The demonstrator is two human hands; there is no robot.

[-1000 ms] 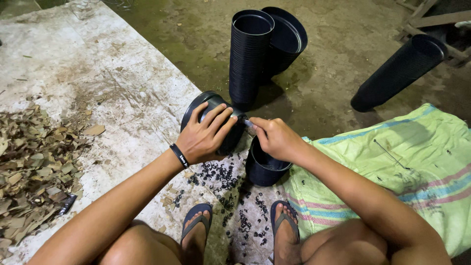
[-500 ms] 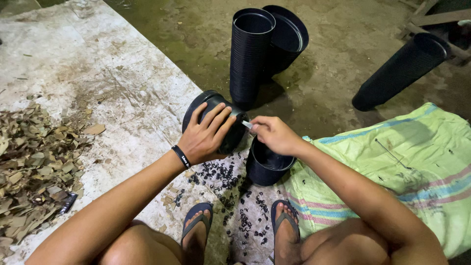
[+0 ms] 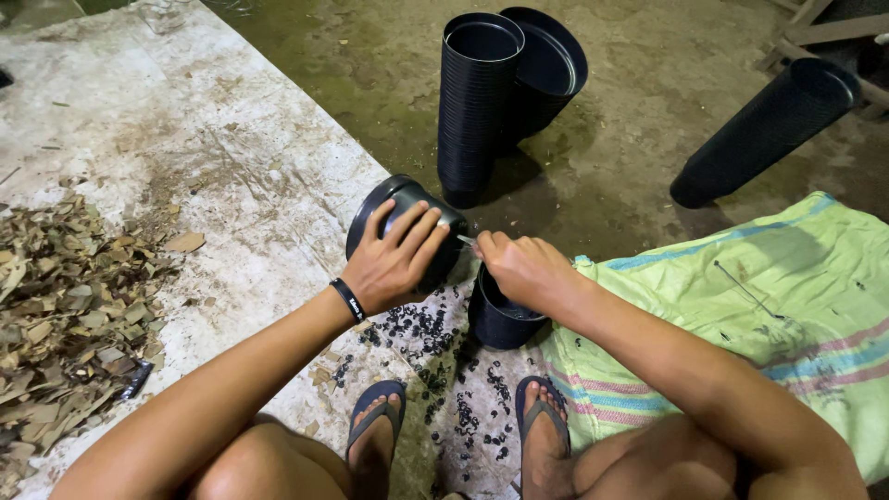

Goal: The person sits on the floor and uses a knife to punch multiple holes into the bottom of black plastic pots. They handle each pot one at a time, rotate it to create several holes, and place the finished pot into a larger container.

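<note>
While the left hand (image 3: pixel 394 264) clamps a black plastic pot (image 3: pixel 407 222) on its side over the concrete floor (image 3: pixel 231 157), the right hand (image 3: pixel 523 268) pinches a thin metal tool (image 3: pixel 466 240) against the pot's base.
Piercing the base appears to be the step in hand; the next move calls for a firm brace and a steady point. Small black punched bits (image 3: pixel 426 329) litter the ground by a second pot (image 3: pixel 500 319); ribbed, nested stacks (image 3: pixel 477 102) stand beyond, beside a woven green sack (image 3: pixel 769 278) and dry leaves (image 3: pixel 65 306).
</note>
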